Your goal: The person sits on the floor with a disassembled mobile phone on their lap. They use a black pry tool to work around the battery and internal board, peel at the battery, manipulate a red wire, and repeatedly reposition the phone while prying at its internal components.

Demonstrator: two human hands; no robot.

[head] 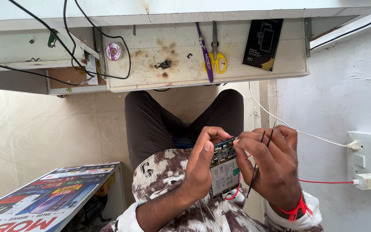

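A flat black rectangular package [263,44] lies tilted on the stained workbench [159,51], right of the yellow-handled scissors [215,58]. Well below the workbench's left end, a glossy multicoloured signboard [48,195] slants. A pale grey label [223,177] covers the opened phone [224,167].

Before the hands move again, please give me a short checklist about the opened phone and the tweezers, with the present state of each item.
1. Left hand grips the opened phone firmly: ok, fingers wrap its top and side.
2. Right hand holds the tweezers: ok, pinched between the fingers.
3. Tweezer tips touch the circuit board: cannot tell, the tips are hidden.
4. Red wire is free of the tweezers: cannot tell, it passes behind the right hand.
5. Scissors lie away from the hands: ok, they rest on the workbench.
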